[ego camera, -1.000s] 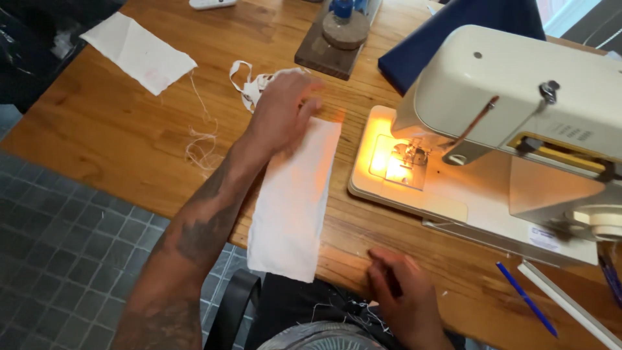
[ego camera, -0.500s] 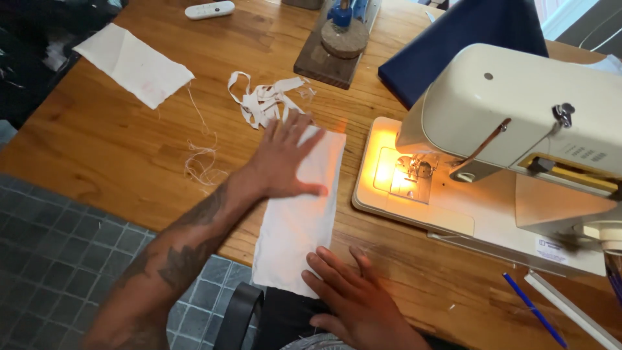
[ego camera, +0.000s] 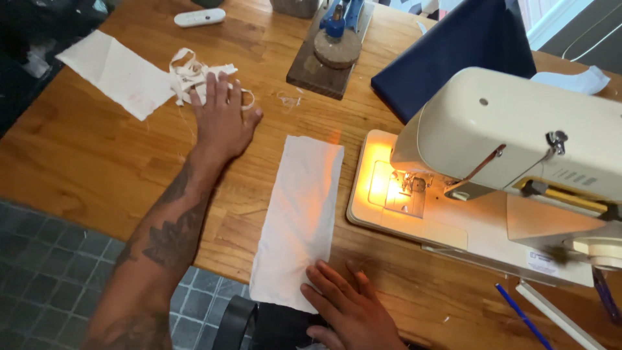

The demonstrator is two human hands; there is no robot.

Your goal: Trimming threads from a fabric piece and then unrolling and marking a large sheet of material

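A long white fabric strip [ego camera: 299, 214] lies flat on the wooden table [ego camera: 84, 162], just left of a cream sewing machine [ego camera: 512, 168] whose needle lamp glows. My right hand [ego camera: 346, 304] rests flat, fingers spread, on the strip's near end at the table's front edge. My left hand [ego camera: 223, 116] is stretched out to the left, palm down and fingers apart, on a tangle of white fabric ribbons [ego camera: 191, 71]. It holds nothing.
A second white cloth piece [ego camera: 113, 74] lies at the far left beside the ribbons. A white remote [ego camera: 199, 17], a wooden thread stand [ego camera: 330, 52] and folded navy fabric [ego camera: 447, 58] sit at the back. A blue pen [ego camera: 521, 314] lies at the front right.
My left hand left the strip and moved left to the ribbon tangle. My right hand stayed at the strip's near end, and the strip now lies uncovered.
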